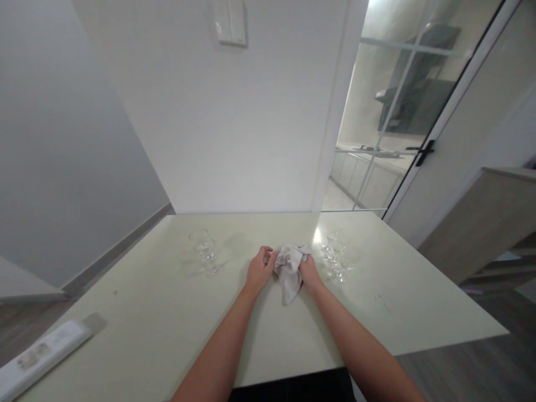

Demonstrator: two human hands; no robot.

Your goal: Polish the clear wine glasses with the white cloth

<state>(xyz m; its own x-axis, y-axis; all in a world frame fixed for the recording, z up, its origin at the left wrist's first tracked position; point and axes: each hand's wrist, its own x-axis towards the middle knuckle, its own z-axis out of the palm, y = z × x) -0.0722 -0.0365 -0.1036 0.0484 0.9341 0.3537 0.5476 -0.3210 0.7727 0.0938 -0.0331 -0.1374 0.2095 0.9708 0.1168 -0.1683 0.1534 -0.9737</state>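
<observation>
A light grey cloth (pixel 290 273) is bunched between my two hands above the middle of the table, one corner hanging down. My right hand (pixel 309 270) grips the cloth from its right side. At its left edge my left hand (pixel 261 269) is closed, fingers curled on a small clear, shiny piece (pixel 283 259) partly wrapped in the cloth; its exact shape is hidden. To the left lies a loose group of clear, glass-like pieces (pixel 207 251). More clear pieces (pixel 335 258) lie clustered to the right of my right hand.
The pale table (pixel 146 318) meets a white wall panel with a switch (pixel 230 22) above. A long white box (pixel 44 354) rests at the front left corner. Behind on the right is a glazed door with a black handle (pixel 425 152), beside a wooden shelf unit (pixel 477 223).
</observation>
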